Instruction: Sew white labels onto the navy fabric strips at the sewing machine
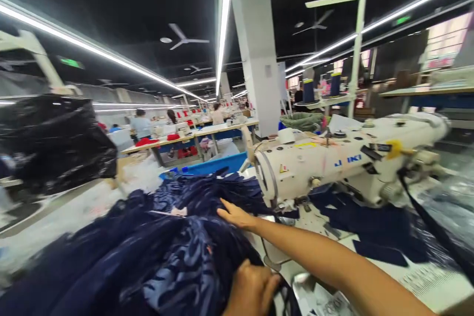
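A large heap of navy fabric, with a paler blue pattern on part of it, spreads across the left and middle of the worktable. My right hand reaches across from the right and rests on the heap with fingers stretched out. Close to my body, my left hand is curled closed on the navy fabric at the heap's near edge. A white sewing machine stands just right of my right hand. The fabric beside its needle area is partly hidden by the machine head.
Flat navy fabric pieces lie under and right of the machine. Clear plastic sits at far right, a black plastic bag at left. Thread cones stand behind the machine, near a white pillar. People work at tables further back.
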Demonstrator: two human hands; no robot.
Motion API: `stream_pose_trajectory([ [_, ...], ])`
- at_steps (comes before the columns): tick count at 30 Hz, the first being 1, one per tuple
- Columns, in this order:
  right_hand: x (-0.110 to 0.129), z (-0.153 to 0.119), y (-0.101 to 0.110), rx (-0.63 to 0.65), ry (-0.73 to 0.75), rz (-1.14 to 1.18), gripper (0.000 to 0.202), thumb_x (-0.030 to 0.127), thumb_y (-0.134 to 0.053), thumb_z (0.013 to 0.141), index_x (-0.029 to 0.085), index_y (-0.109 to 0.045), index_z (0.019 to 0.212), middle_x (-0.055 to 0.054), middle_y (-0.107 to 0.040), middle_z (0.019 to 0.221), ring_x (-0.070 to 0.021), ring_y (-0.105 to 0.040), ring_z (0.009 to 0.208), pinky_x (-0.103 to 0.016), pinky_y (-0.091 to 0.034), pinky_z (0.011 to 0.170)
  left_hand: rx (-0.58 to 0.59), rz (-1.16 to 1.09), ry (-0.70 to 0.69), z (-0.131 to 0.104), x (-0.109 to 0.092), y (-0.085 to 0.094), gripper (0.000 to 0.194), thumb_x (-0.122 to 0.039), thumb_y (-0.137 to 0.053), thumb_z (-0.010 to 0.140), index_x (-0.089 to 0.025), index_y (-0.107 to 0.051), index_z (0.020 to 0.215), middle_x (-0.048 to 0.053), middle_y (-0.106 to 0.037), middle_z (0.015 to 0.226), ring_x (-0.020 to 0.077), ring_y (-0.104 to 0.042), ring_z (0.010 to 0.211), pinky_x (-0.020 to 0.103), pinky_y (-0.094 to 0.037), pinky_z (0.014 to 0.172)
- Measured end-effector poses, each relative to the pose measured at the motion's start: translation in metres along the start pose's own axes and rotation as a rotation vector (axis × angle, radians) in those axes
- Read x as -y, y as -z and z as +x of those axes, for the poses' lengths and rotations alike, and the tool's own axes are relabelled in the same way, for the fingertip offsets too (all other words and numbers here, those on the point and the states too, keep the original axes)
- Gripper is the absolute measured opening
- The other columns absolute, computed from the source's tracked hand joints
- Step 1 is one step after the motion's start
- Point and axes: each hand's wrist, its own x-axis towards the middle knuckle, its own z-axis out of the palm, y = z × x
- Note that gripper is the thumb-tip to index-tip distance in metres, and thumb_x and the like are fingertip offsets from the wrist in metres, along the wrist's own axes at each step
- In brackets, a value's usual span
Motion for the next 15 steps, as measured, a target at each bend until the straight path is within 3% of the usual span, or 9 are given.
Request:
stream_pose_trajectory([
  [3,-0.004,0.0,0.01,-0.019,-0.06,0.012,0.048,0.035,-0.032,0.092,0.008,-0.035,0.131,-0.011,-0.04,0.134,-0.0185,-0.036,0.123,-0.032,-0.029,0.101,-0.122,0.088,-0.058,0.027,0.03,0.007,0.041,-0.023,-0.029,0.09,-0.019,-0.052,0.057,-0.003,-0.055,0.047,0.0105,-0.051,0.041,0.026,-0.042,0.06],
  [7,-0.012,-0.05,0.028,0.022,-0.047,0.017,0.042,0.032,-0.039,0.09,0.011,-0.044,0.126,-0.008,-0.045,0.13,-0.0158,-0.039,0.12,-0.025,-0.028,0.1,-0.253,0.278,-0.235,0.035,0.046,0.025,0.042,-0.022,-0.029,0.092,-0.019,-0.051,0.056,-0.003,-0.052,0.049,0.0111,-0.049,0.044,0.025,-0.036,0.055],
  [10,-0.019,-0.105,0.057,0.107,0.073,-0.097,0.036,0.028,-0.041,0.088,0.011,-0.051,0.119,-0.009,-0.054,0.121,-0.0178,-0.048,0.111,-0.026,-0.035,0.093,-0.291,0.415,-0.256,0.027,0.041,0.033,0.034,-0.018,-0.037,0.089,-0.018,-0.053,0.058,-0.001,-0.05,0.054,0.0125,-0.045,0.049,0.027,-0.032,0.056],
  [12,-0.025,-0.137,0.082,0.066,0.174,-0.215,0.028,0.025,-0.049,0.084,0.011,-0.058,0.108,-0.008,-0.061,0.107,-0.0179,-0.055,0.098,-0.026,-0.039,0.086,-0.288,0.476,-0.244,0.02,0.032,0.036,0.025,-0.016,-0.04,0.086,-0.019,-0.057,0.068,0.001,-0.054,0.064,0.0145,-0.048,0.059,0.029,-0.032,0.061],
  [15,-0.033,-0.173,0.113,0.005,0.152,-0.374,0.01,0.011,-0.053,0.078,0.013,-0.062,0.08,-0.003,-0.061,0.078,-0.0138,-0.055,0.072,-0.023,-0.04,0.068,-0.218,0.475,-0.229,0.009,0.009,0.035,0.025,-0.008,-0.037,0.082,-0.02,-0.059,0.076,0.005,-0.059,0.085,0.0208,-0.052,0.083,0.036,-0.033,0.075],
])
